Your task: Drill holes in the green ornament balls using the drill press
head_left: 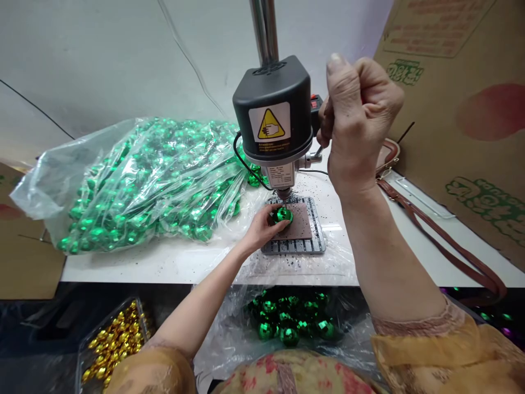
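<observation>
Though likely light, rigid and slick, pinch faceted green plastic-looking ball (284, 215) by sides, as in left hand (263, 225). Clutching silver metal lever (319, 152) with right hand (357, 106).

head view | from above | facing forward, down | worktop (135, 269) near

We face a plain, pale grey-white wall (102, 65), tinged lilac at upper right, with a thin white cable (186, 60) hanging down it and a thin black cable (36, 106) slanting at left. Before us, a smooth white counter (135, 268) catches cool light, flanked by a large printed brown cardboard box (435, 131) at right and a second brown cardboard box (28, 262) at left.
</observation>
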A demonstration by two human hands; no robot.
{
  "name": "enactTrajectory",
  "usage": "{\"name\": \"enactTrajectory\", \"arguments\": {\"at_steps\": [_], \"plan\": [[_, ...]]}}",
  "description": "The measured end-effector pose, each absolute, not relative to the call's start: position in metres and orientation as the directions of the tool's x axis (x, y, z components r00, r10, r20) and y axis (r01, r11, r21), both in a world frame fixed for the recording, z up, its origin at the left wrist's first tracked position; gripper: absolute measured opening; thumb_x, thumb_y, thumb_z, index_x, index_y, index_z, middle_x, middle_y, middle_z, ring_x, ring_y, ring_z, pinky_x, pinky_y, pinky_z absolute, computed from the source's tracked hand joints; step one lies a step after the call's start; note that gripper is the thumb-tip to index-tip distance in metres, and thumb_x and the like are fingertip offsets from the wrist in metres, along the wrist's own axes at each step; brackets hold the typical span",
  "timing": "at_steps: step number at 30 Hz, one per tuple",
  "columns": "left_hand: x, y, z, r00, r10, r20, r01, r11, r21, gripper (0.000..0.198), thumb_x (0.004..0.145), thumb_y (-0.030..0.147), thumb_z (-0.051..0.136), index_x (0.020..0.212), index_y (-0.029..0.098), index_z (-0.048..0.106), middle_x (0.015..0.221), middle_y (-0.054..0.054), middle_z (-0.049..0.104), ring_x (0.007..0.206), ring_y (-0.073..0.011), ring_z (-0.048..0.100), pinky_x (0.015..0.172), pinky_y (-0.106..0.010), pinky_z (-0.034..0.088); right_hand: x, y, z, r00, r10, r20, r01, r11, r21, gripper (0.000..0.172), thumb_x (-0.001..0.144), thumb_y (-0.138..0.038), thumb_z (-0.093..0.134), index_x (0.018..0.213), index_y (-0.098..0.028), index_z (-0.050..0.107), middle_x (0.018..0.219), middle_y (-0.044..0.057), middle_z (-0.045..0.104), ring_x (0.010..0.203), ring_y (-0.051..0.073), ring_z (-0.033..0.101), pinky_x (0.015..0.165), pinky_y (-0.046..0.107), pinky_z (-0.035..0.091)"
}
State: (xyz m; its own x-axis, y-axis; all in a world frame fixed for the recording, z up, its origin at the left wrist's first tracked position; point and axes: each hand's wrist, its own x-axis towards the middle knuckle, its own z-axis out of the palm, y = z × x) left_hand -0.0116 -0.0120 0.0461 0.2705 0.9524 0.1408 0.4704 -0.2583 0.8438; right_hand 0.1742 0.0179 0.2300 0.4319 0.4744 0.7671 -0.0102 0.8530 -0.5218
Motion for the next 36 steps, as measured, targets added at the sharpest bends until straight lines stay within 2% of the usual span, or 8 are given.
{"name": "enactTrajectory", "arguments": {"at_steps": [3, 6, 13, 19, 22, 26, 32, 36], "plan": [[-0.002, -0.015, 0.043, 0.263, 0.924, 0.279, 0.508, -0.378, 0.774, 0.047, 0.082, 0.040, 0.082, 0.122, 0.020, 0.070, 0.107, -0.007, 0.068, 0.085, -0.0192, 0.065, 0.072, -0.031, 0.054, 0.174, 0.018, 0.230, 0.433, 0.473, 0.767, 0.003, 0.851, -0.526, 0.059, 0.071, -0.073, 0.064, 0.057, -0.025, 0.032, 0.050, -0.007, 0.033, 0.044, 0.009, 0.027, 0.044, 0.034, 0.018], [0.008, -0.019, 0.034, 0.194, 0.917, 0.348, 0.481, -0.398, 0.781, 0.047, 0.080, 0.035, 0.085, 0.122, 0.021, 0.069, 0.117, -0.009, 0.072, 0.106, -0.0255, 0.069, 0.089, -0.038, 0.057, 0.175, 0.020, 0.229, 0.432, 0.473, 0.768, 0.013, 0.848, -0.530, 0.060, 0.071, -0.074, 0.063, 0.058, -0.025, 0.031, 0.050, -0.008, 0.034, 0.043, 0.008, 0.027, 0.043, 0.032, 0.019], [0.017, -0.024, 0.018, 0.091, 0.957, 0.276, 0.369, -0.290, 0.883, 0.053, 0.079, 0.034, 0.086, 0.126, 0.020, 0.065, 0.121, -0.011, 0.074, 0.111, -0.0284, 0.070, 0.099, -0.045, 0.056, 0.175, 0.019, 0.228, 0.417, 0.463, 0.782, -0.036, 0.868, -0.495, 0.060, 0.074, -0.070, 0.069, 0.058, -0.025, 0.032, 0.051, -0.008, 0.032, 0.046, 0.007, 0.027, 0.043, 0.031, 0.021], [0.014, -0.022, 0.012, 0.125, 0.962, 0.242, 0.277, -0.268, 0.923, 0.056, 0.082, 0.039, 0.084, 0.130, 0.021, 0.063, 0.125, -0.012, 0.071, 0.116, -0.0294, 0.067, 0.105, -0.048, 0.053, 0.169, -0.007, 0.210, 0.483, 0.435, 0.760, 0.008, 0.865, -0.501, 0.055, 0.093, -0.042, 0.068, 0.060, -0.024, 0.027, 0.052, -0.008, 0.025, 0.045, 0.006, 0.028, 0.047, 0.029, 0.025], [0.014, -0.023, 0.012, 0.127, 0.963, 0.239, 0.280, -0.266, 0.922, 0.056, 0.083, 0.040, 0.084, 0.132, 0.022, 0.063, 0.125, -0.012, 0.070, 0.116, -0.0295, 0.067, 0.104, -0.047, 0.053, 0.167, -0.014, 0.198, 0.496, 0.392, 0.775, 0.044, 0.880, -0.473, 0.052, 0.095, -0.031, 0.066, 0.059, -0.023, 0.029, 0.052, -0.006, 0.026, 0.044, 0.007, 0.029, 0.049, 0.031, 0.024], [0.013, -0.023, 0.013, 0.134, 0.961, 0.240, 0.294, -0.270, 0.917, 0.056, 0.084, 0.041, 0.083, 0.132, 0.021, 0.062, 0.126, -0.012, 0.069, 0.116, -0.0299, 0.066, 0.104, -0.048, 0.052, 0.166, -0.017, 0.186, 0.488, 0.348, 0.800, 0.066, 0.900, -0.432, 0.053, 0.096, -0.032, 0.063, 0.060, -0.022, 0.025, 0.051, -0.005, 0.024, 0.045, 0.009, 0.028, 0.048, 0.033, 0.022], [0.012, -0.023, 0.011, 0.155, 0.956, 0.250, 0.281, -0.286, 0.916, 0.056, 0.085, 0.043, 0.083, 0.131, 0.022, 0.062, 0.126, -0.011, 0.068, 0.117, -0.0291, 0.065, 0.105, -0.047, 0.052, 0.166, -0.023, 0.174, 0.465, 0.375, 0.802, 0.105, 0.876, -0.470, 0.054, 0.098, -0.036, 0.060, 0.061, -0.021, 0.024, 0.054, -0.004, 0.024, 0.049, 0.007, 0.029, 0.053, 0.032, 0.025], [0.013, -0.023, 0.013, 0.147, 0.956, 0.252, 0.297, -0.286, 0.911, 0.055, 0.085, 0.045, 0.082, 0.130, 0.021, 0.062, 0.124, -0.011, 0.069, 0.115, -0.0280, 0.066, 0.104, -0.045, 0.052, 0.166, -0.019, 0.169, 0.478, 0.288, 0.830, 0.090, 0.924, -0.372, 0.054, 0.098, -0.031, 0.060, 0.059, -0.019, 0.024, 0.053, -0.005, 0.023, 0.047, 0.005, 0.026, 0.050, 0.030, 0.022]]}}
